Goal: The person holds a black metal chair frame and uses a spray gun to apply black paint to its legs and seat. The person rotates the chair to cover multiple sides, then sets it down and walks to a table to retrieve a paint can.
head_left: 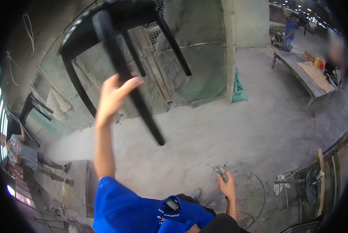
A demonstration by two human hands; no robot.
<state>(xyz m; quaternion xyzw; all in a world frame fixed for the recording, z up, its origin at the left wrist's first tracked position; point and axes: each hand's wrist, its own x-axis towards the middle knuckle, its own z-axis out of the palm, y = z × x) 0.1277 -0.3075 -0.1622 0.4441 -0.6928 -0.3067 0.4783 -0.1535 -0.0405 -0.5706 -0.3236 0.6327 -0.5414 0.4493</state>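
My left hand is raised and wrapped round one leg of a black chair, which hangs in the air at the upper left with its several legs pointing down. Its seat runs up past the top of the picture, so I cannot make out the whole of it. Low at the right, my right hand grips a small metal spray gun, held well apart from the chair. A thin hose loops from the gun toward the floor.
Behind the chair stands a dusty green-grey wall panel. A green plastic sheet lies at its corner. A low table with boxes stands at the far right. Another person handles a dark frame at left; a second person is far back.
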